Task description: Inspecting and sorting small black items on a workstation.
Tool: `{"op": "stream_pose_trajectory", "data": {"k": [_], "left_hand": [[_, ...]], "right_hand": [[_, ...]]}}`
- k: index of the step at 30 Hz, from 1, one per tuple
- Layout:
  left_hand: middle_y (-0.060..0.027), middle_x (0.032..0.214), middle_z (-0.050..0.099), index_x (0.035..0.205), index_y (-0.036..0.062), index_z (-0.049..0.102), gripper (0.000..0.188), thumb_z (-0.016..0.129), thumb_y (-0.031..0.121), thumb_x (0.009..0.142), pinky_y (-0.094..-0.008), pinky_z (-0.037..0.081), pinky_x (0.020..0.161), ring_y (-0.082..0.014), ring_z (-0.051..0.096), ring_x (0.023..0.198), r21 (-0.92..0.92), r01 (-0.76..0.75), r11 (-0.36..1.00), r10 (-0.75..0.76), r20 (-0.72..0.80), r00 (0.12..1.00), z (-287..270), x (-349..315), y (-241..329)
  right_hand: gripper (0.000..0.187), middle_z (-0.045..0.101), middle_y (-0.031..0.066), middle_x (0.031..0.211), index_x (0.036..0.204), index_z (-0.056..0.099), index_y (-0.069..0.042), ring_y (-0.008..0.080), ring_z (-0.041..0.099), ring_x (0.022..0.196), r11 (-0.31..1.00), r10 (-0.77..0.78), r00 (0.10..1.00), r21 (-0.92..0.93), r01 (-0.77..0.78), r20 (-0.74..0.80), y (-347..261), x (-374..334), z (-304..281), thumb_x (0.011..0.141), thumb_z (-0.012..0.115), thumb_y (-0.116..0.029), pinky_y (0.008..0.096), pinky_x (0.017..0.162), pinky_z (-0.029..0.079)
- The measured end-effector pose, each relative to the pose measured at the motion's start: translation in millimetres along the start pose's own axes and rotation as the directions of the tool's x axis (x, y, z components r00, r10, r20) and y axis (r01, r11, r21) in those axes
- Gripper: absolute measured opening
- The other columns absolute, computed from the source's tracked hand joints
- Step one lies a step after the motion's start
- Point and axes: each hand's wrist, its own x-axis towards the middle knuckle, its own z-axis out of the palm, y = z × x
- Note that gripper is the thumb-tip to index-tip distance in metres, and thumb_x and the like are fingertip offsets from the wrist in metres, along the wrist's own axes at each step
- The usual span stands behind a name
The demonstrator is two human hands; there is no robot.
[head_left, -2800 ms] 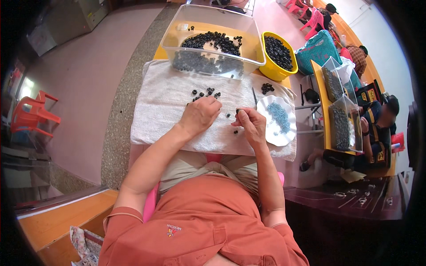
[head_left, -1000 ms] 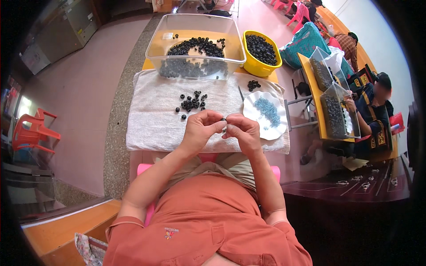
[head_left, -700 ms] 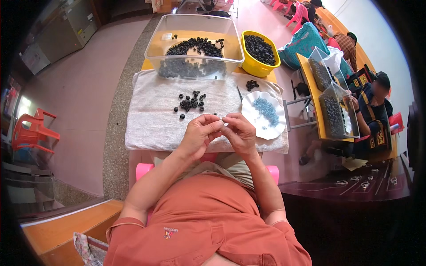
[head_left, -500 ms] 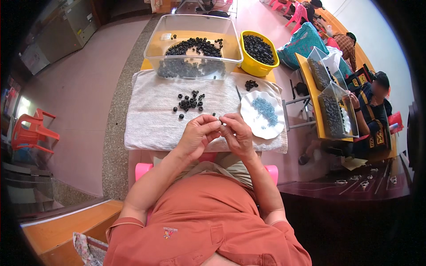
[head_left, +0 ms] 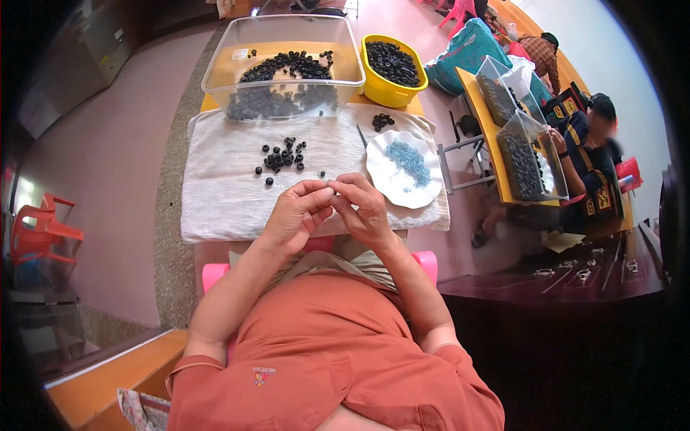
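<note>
My left hand (head_left: 296, 214) and my right hand (head_left: 363, 210) meet over the near part of a white towel (head_left: 215, 194). Thumb and forefinger of each are pinched together, fingertips touching; whatever is between them is too small and covered to make out. Just beyond the fingertips lies a single small black round part (head_left: 323, 173). Farther left is a loose group of small black ring-like parts (head_left: 287, 155). Right of my right hand sits a white scalloped plate (head_left: 388, 188) bearing many tiny light-blue pieces (head_left: 408, 162).
Behind the towel stand a clear plastic bin (head_left: 280, 92) and a yellow tub (head_left: 392, 92), both holding black parts. A small black cluster (head_left: 382, 122) and a thin grey tool (head_left: 361, 135) lie by the plate. At right, a person (head_left: 596, 151) sits beside clear bins (head_left: 528, 161).
The whole view has shifted, so the table appears farther left and slightly higher. My hands stay pinched together at nearly the same place over the towel.
</note>
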Motion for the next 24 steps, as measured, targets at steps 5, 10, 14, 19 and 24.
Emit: {"op": "stream_pose_trajectory", "data": {"k": [5, 10, 14, 19, 24], "left_hand": [[-0.0003, 0.091, 0.065, 0.097, 0.0091, 0.065, 0.009, 0.069, 0.008, 0.089, -0.0245, 0.053, 0.078, -0.0094, 0.062, 0.085, 0.000, -0.004, 1.000, 0.004, 0.002, 1.000, -0.9, 1.2, -1.8], [-0.0018, 0.089, 0.066, 0.095, 0.0067, 0.066, 0.008, 0.069, 0.006, 0.088, -0.0247, 0.054, 0.077, -0.0100, 0.063, 0.083, 0.000, -0.051, 0.999, 0.051, -0.029, 0.998, -1.1, 0.6, -5.3], [-0.0025, 0.089, 0.067, 0.095, 0.0059, 0.066, 0.008, 0.069, 0.004, 0.088, -0.0239, 0.055, 0.074, -0.0103, 0.063, 0.080, 0.031, -0.060, 0.998, 0.062, -0.058, 0.996, -1.9, 0.7, -7.4], [-0.0041, 0.092, 0.068, 0.097, 0.0058, 0.064, 0.010, 0.068, 0.004, 0.088, -0.0236, 0.055, 0.074, -0.0099, 0.063, 0.081, 0.060, -0.134, 0.989, 0.140, -0.095, 0.986, -9.3, 8.6, -2.8], [-0.0041, 0.091, 0.068, 0.097, 0.0052, 0.064, 0.011, 0.069, 0.004, 0.087, -0.0236, 0.056, 0.074, -0.0098, 0.063, 0.081, 0.068, -0.130, 0.989, 0.137, -0.104, 0.985, -9.7, 7.2, -3.8]], "right_hand": [[0.025, 0.063, 0.0115, 0.092, 0.105, 0.068, -0.001, 0.0183, 0.063, 0.073, 0.999, -0.016, 0.999, -0.046, 0.014, -0.052, 2.9, -4.3, 3.4, 0.080, 0.071, 0.005, 0.0264, 0.062, 0.050], [0.021, 0.064, 0.0113, 0.090, 0.097, 0.068, 0.001, 0.0168, 0.064, 0.073, 1.000, 0.006, 0.996, -0.010, -0.006, -0.091, 0.2, -7.4, 4.4, 0.077, 0.073, 0.006, 0.0254, 0.061, 0.052], [0.017, 0.065, 0.0107, 0.088, 0.091, 0.067, 0.002, 0.0145, 0.064, 0.072, 0.994, 0.110, 0.993, -0.011, -0.110, -0.047, -4.6, -5.3, -15.0, 0.077, 0.073, 0.007, 0.0246, 0.060, 0.053], [0.011, 0.068, 0.0100, 0.088, 0.092, 0.071, -0.002, 0.0168, 0.067, 0.071, 0.910, 0.275, 0.961, -0.311, -0.274, -0.041, 23.6, 0.5, -78.0, 0.081, 0.071, -0.001, 0.0281, 0.061, 0.051], [0.017, 0.068, 0.0141, 0.095, 0.096, 0.072, -0.005, 0.0341, 0.066, 0.085, 0.652, 0.435, 0.896, -0.717, -0.245, 0.089, 34.4, 12.7, -103.7, 0.082, 0.069, -0.014, 0.0397, 0.079, 0.052]]}}
